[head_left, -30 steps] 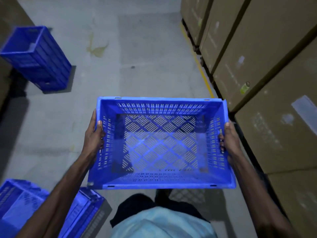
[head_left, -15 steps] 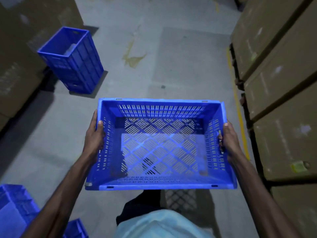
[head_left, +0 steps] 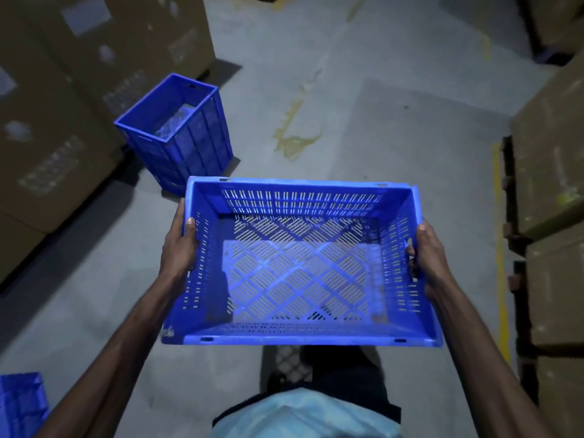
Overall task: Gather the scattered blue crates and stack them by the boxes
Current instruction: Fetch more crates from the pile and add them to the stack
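Empty crate (head_left: 297, 267) is held level in front of the waist, open side up, above the floor (head_left: 395, 147). Left hand (head_left: 178, 248) grips the left short wall, thumb hooked over the rim and fingers hidden outside. Right hand (head_left: 426, 257) grips the right short wall, fingertips curled in through the handle slot.

It is probably light: thin slotted plastic, nothing inside. It looks stiff and not fragile. The rim is smooth and could slip, so the short-wall handle slots look like the best hold.

A second crate (head_left: 19, 403) sits on the floor at the lower left, cut off by the frame edge. Right boxes (head_left: 553, 184) stand close to the right arm, behind a yellow line (head_left: 501, 263), so mind the swing.

Farther off, left of centre, a blue stack (head_left: 177, 134) stands on the floor just beside the left boxes (head_left: 63, 105). Cannot tell if it is one tall crate or several nested. Something pale lies inside it, unclear what. It is likely the drop spot. Between here and there is bare floor with only a yellowish stain (head_left: 294, 140).
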